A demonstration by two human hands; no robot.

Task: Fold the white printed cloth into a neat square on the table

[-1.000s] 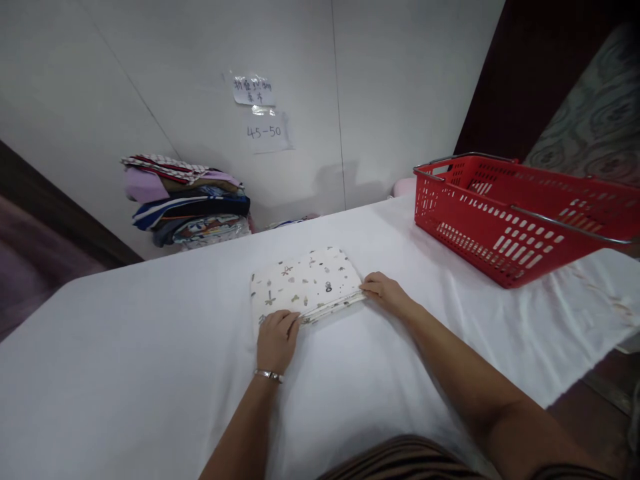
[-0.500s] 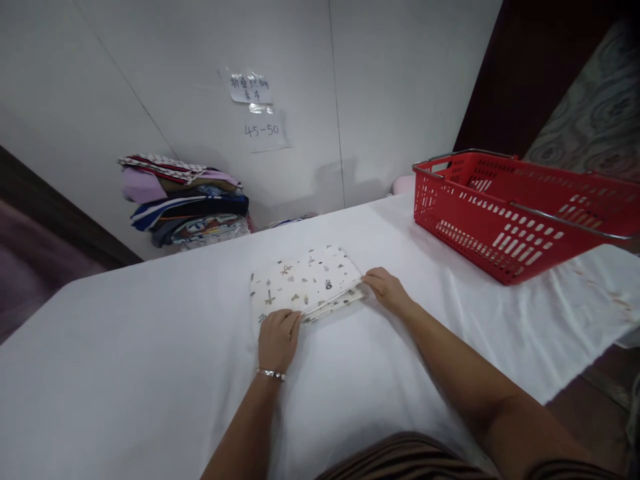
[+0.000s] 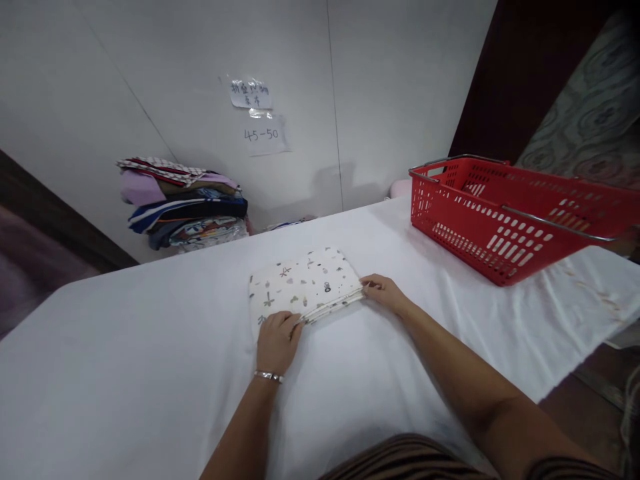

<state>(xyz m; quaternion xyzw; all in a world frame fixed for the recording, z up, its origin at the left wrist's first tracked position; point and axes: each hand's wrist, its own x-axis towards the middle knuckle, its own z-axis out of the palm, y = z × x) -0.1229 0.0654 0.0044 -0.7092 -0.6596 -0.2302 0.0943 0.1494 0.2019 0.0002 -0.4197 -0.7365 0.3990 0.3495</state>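
A folded white cloth (image 3: 305, 283) with small grey, brown and green prints lies on the white-covered table (image 3: 150, 347). Its layered edge faces me. My left hand (image 3: 279, 339), with a silver bracelet at the wrist, grips the near left corner, thumb and fingers closed on the layers. At the near right corner my right hand (image 3: 384, 293) pinches the same edge between thumb and fingers. The undersides of the layers are hidden.
A red plastic basket (image 3: 460, 230) with metal handles stands at the table's right. Behind the table's left edge rises a stack of folded fabrics (image 3: 187, 203). Two handwritten paper notes (image 3: 266, 135) are taped to the wall. A pink object (image 3: 400, 189) shows behind the table.
The near right edge of the cloth has come down, and the gap between its layers has closed. My right hand has lowered slightly with it; my left hand stays at its corner.
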